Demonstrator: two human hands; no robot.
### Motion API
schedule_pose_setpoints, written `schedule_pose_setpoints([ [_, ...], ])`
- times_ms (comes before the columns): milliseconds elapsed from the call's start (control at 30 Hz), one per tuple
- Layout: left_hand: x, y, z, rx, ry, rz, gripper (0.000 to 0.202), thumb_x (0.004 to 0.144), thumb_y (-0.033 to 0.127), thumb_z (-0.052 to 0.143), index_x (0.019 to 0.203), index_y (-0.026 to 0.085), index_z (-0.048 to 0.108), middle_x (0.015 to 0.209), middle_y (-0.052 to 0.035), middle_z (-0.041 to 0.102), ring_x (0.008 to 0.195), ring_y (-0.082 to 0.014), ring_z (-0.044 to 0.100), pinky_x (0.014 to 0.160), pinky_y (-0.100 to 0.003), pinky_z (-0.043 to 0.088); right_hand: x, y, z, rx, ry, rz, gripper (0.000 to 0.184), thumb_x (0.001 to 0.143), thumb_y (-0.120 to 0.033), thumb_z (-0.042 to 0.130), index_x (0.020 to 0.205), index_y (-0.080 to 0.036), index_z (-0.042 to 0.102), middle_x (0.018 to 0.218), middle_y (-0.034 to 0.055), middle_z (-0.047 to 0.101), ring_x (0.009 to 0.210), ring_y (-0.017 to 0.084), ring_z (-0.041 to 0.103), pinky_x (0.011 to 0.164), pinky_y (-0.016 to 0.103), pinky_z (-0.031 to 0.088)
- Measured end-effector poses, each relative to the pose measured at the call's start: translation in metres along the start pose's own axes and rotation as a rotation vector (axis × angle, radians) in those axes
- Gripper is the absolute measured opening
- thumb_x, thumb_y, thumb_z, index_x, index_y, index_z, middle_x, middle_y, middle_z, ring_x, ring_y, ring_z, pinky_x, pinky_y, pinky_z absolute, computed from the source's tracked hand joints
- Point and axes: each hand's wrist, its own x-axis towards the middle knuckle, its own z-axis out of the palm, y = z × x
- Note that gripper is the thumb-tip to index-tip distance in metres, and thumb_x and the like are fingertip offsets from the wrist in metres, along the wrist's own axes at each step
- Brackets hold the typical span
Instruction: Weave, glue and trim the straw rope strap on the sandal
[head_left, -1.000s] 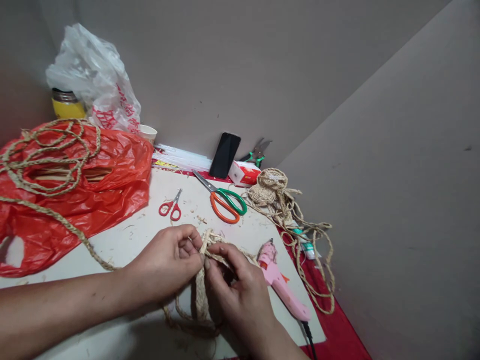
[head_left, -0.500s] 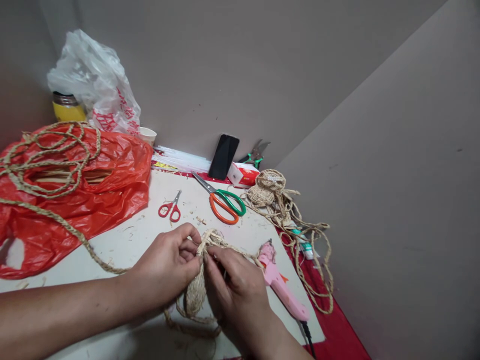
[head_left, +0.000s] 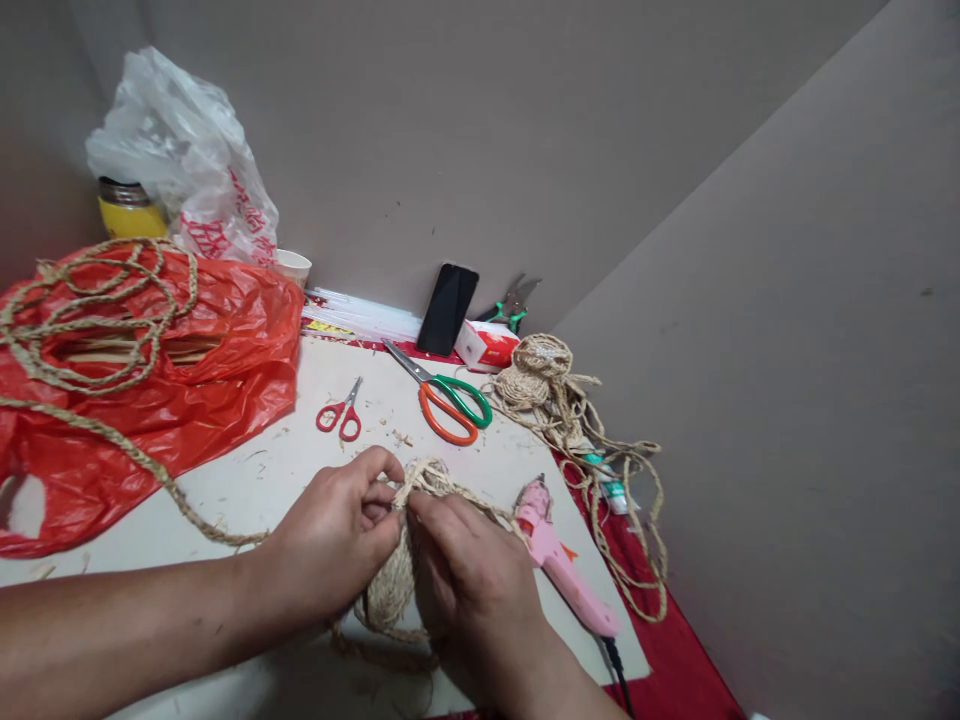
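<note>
Only the head view here, clock centred on the fingertips, 12 pointing away from the person. My worry: the braid [head_left: 394,590] could loosen or twist if the left fingers [head_left: 381,462] ease off, since they seem to do much of the holding. Snag risk too, I'd guess: a strand runs off toward 3 o'clock near the glue gun [head_left: 566,575], so a tug could drag that over, and if the nozzle's hot, burn somebody. As for position, the braid's top sits right between the two sets of fingertips, with the bulk hanging below toward 6 to 7 o'clock. Left thumb and index are pinching its edge; the right fingers [head_left: 439,515] touch it, but their thumb is hidden, so can't tell if they're clamped. Big scissors [head_left: 451,402] at 1, small scissors [head_left: 343,410] at 11, both flat on the surface [head_left: 240,480].
</note>
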Motion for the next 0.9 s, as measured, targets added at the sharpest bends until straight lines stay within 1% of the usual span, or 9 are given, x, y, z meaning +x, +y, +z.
schedule_pose_setpoints([
  [133,-0.0020,-0.0001,-0.0002,0.016,-0.015,0.025,0.015,0.079,0.017,0.050,0.094,0.021,0.049,0.071,0.0029,0.060,0.062,-0.0114,0.054,0.057,-0.021,0.041,-0.0010,-0.0043,0.0033,0.054,0.061,0.077,0.017,0.093,-0.013,0.044,0.103,-0.016,0.057,0.078,0.0043,0.068,0.065,0.016,0.065,0.060,0.024,0.046],
  [233,-0.0036,-0.0013,0.0006,0.020,0.002,0.030,0.018,0.078,0.017,0.050,0.096,0.020,0.050,0.072,0.0019,0.061,0.064,-0.0128,0.056,0.058,-0.022,0.041,-0.0008,-0.0073,0.0035,0.076,0.118,0.025,0.016,0.092,-0.011,0.047,0.103,-0.016,0.057,0.079,0.0046,0.070,0.065,0.016,0.066,0.060,0.024,0.048],
  [300,-0.0045,-0.0031,0.0016,0.020,0.017,0.042,0.018,0.077,0.016,0.049,0.095,0.020,0.051,0.069,0.0029,0.059,0.063,-0.0126,0.055,0.059,-0.022,0.041,0.0004,-0.0085,0.0024,0.115,0.153,-0.021,0.018,0.091,-0.009,0.047,0.103,-0.016,0.058,0.080,0.0051,0.071,0.066,0.016,0.067,0.062,0.024,0.050],
  [367,-0.0050,-0.0048,0.0029,0.012,0.025,0.053,0.019,0.076,0.014,0.048,0.094,0.019,0.052,0.067,0.0037,0.056,0.062,-0.0119,0.054,0.059,-0.022,0.041,0.0020,-0.0090,0.0014,0.164,0.168,-0.026,0.018,0.090,-0.008,0.048,0.101,-0.016,0.060,0.079,0.0050,0.072,0.067,0.015,0.067,0.062,0.024,0.051],
  [533,-0.0046,-0.0035,0.0050,-0.023,0.034,0.037,0.018,0.075,0.016,0.051,0.093,0.017,0.056,0.065,0.0037,0.055,0.060,-0.0114,0.052,0.057,-0.020,0.041,0.0019,-0.0090,0.0039,0.134,0.150,0.039,0.016,0.090,-0.009,0.050,0.095,-0.016,0.063,0.077,0.0051,0.071,0.065,0.016,0.067,0.061,0.025,0.052],
  [633,-0.0043,-0.0024,0.0050,-0.032,0.034,0.037,0.021,0.075,0.016,0.052,0.095,0.017,0.058,0.064,0.0038,0.057,0.061,-0.0116,0.054,0.058,-0.020,0.042,-0.0005,-0.0089,0.0068,0.101,0.180,0.082,0.016,0.090,-0.011,0.050,0.096,-0.015,0.064,0.079,0.0067,0.072,0.066,0.017,0.068,0.060,0.026,0.052],
  [700,-0.0040,-0.0036,0.0047,-0.018,0.036,0.026,0.024,0.074,0.015,0.051,0.096,0.017,0.058,0.064,0.0037,0.057,0.062,-0.0120,0.055,0.059,-0.021,0.043,-0.0013,-0.0081,0.0077,0.143,0.194,0.095,0.015,0.089,-0.011,0.050,0.096,-0.015,0.063,0.079,0.0064,0.072,0.066,0.017,0.068,0.061,0.025,0.052],
  [800,-0.0025,-0.0068,0.0040,0.022,0.042,0.014,0.026,0.073,0.014,0.050,0.097,0.016,0.059,0.066,0.0023,0.058,0.063,-0.0131,0.056,0.059,-0.022,0.043,-0.0005,-0.0057,0.0079,0.209,0.140,0.088,0.016,0.089,-0.010,0.050,0.095,-0.017,0.063,0.078,0.0045,0.071,0.066,0.015,0.068,0.062,0.023,0.051],
  [900,-0.0009,-0.0071,0.0029,0.026,0.035,0.059,0.023,0.075,0.016,0.049,0.096,0.016,0.060,0.072,-0.0003,0.062,0.067,-0.0145,0.057,0.062,-0.024,0.044,0.0014,-0.0041,0.0079,0.106,0.110,0.137,0.011,0.090,-0.016,0.049,0.092,-0.019,0.060,0.072,0.0032,0.069,0.060,0.016,0.066,0.057,0.024,0.049],
])
